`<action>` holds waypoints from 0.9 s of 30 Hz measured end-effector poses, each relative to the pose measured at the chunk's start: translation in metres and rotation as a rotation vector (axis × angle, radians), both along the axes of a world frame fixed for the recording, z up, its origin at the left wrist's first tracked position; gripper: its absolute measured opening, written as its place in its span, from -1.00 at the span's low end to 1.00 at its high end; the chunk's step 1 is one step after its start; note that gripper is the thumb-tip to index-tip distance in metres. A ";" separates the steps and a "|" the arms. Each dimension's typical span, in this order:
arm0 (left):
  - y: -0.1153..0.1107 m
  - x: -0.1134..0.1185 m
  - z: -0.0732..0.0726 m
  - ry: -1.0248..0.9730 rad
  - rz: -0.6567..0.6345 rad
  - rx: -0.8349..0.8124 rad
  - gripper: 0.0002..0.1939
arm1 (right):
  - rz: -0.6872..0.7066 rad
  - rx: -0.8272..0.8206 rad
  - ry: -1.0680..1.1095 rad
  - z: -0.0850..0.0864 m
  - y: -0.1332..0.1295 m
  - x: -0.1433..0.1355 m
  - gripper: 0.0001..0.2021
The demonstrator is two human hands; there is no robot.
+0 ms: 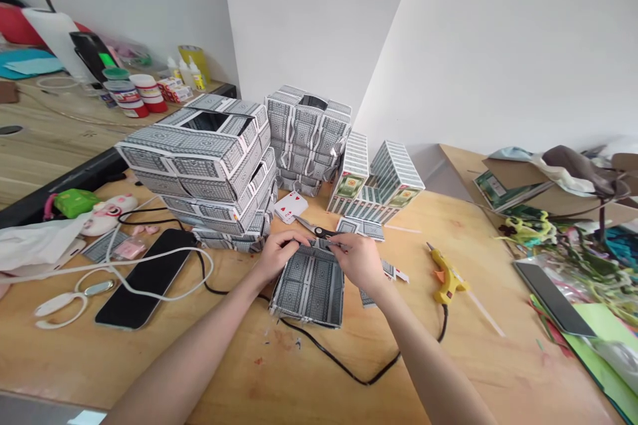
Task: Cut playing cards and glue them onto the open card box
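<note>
A shallow open box made of playing cards, with grey patterned backs, lies in front of me on the table. My left hand pinches the far rim of this box near its left corner. At the right end of the same rim, my right hand is closed with thumb and forefinger together. Just beyond the rim are black-handled scissors, partly covered by my right hand. Loose playing cards lie past them, and more card backs sit behind my right hand.
Stacked card boxes stand at left, with another card structure behind. Card packs stand at back right. A yellow glue gun lies right, its black cord crossing in front. A phone and white cable are left.
</note>
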State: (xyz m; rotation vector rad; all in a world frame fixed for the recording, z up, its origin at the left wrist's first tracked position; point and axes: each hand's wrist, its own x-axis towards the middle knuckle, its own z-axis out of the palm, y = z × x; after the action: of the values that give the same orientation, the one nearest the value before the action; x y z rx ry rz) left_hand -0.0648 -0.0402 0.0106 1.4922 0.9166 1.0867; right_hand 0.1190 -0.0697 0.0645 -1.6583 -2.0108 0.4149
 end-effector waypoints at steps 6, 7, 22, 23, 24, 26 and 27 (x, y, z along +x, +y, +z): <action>0.000 0.000 -0.002 -0.014 0.016 -0.009 -0.80 | -0.002 -0.228 -0.123 0.020 0.008 0.000 -0.80; 0.000 0.000 -0.002 -0.014 0.019 -0.005 -0.80 | 0.051 -0.246 -0.177 0.025 0.011 0.000 -0.79; -0.001 0.002 -0.006 -0.027 0.024 0.026 -0.81 | 0.076 -0.159 0.011 0.013 0.015 0.012 -0.82; -0.001 0.002 -0.005 -0.027 0.027 0.025 -0.81 | 0.071 -0.143 0.034 0.012 0.014 0.012 -0.82; -0.001 0.002 -0.005 -0.028 0.031 0.025 -0.80 | 0.066 -0.128 0.050 0.011 0.014 0.012 -0.83; -0.002 0.002 -0.005 -0.033 0.030 0.022 -0.80 | 0.054 -0.100 0.071 0.010 0.012 0.011 -0.84; -0.002 0.003 -0.005 -0.036 0.031 0.019 -0.80 | 0.050 -0.089 0.078 0.009 0.012 0.011 -0.84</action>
State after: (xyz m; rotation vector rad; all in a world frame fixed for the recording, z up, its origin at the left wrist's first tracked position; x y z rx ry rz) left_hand -0.0622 -0.0420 0.0057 1.4740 0.9089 1.1442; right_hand 0.1300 -0.0580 0.0739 -1.6201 -2.0059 0.5857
